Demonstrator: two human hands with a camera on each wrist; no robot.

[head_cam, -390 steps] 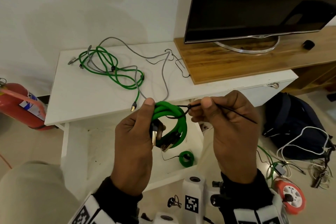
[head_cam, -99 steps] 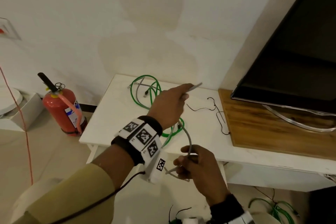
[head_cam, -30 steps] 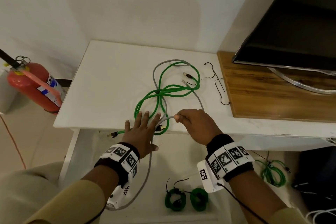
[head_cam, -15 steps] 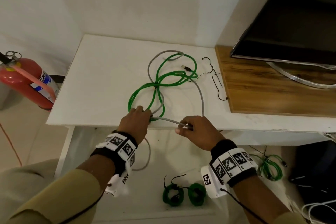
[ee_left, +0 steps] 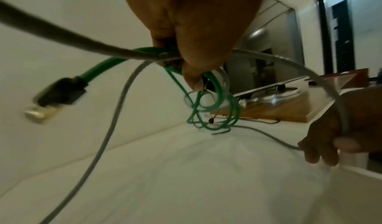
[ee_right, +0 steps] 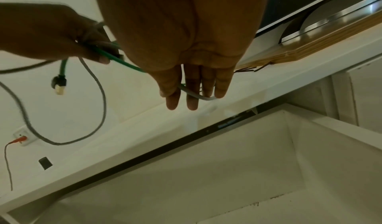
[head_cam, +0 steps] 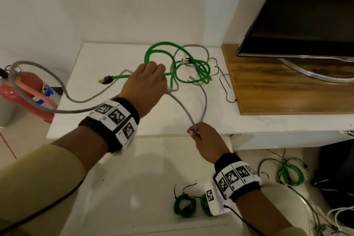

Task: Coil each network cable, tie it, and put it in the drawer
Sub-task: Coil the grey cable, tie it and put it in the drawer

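Observation:
My left hand [head_cam: 147, 82] is raised over the white table [head_cam: 92, 86]. It grips a loose green network cable [head_cam: 159, 46] together with a grey cable [head_cam: 182, 105]. The green cable's black plug [head_cam: 105, 80] sticks out to the left of the fist, and its loops trail down to the tabletop. The grey cable swings out in a wide arc to the left. My right hand [head_cam: 205, 138] pinches the grey cable at the table's front edge. Below, the open white drawer [head_cam: 134, 178] holds two tied green coils [head_cam: 184, 206].
Black ties [head_cam: 226, 86] lie on the table beside a wooden stand [head_cam: 287, 90] that carries a TV [head_cam: 306, 15]. A red fire extinguisher [head_cam: 24, 90] stands on the floor at left. Loose green cables [head_cam: 289, 172] and a dark bag lie on the floor at right.
My left hand has risen from the table's front edge, lifting the green and grey cables. The grey slack has swung out to the left. My right hand keeps its hold on the grey cable.

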